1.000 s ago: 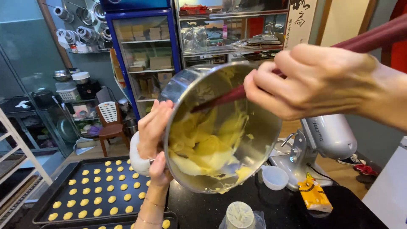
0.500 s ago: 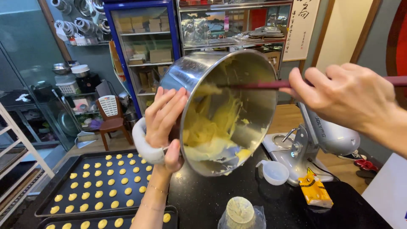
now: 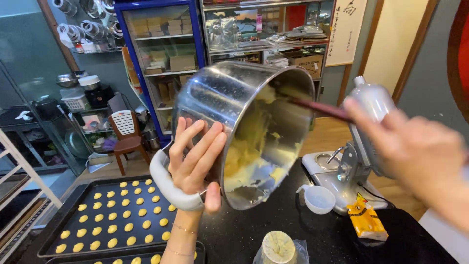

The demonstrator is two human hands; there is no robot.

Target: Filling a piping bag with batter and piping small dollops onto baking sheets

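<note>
My left hand holds a large steel mixing bowl by its base and white bottom ring, tipped on its side with the mouth facing right. Pale yellow dough clings to the inside wall. My right hand, blurred at the right, grips a dark red spatula handle that reaches into the bowl's upper rim. The bowl hangs above the black counter.
A black baking tray with several rows of small yellow dough rounds lies at lower left. A silver stand mixer, a white measuring cup, an orange packet and a bag-lined cup sit on the counter. Glass-door fridge and shelves behind.
The bowl has tipped further onto its side and moved up and right. My right hand has slid right with the spatula, now scraping near the upper rim.
</note>
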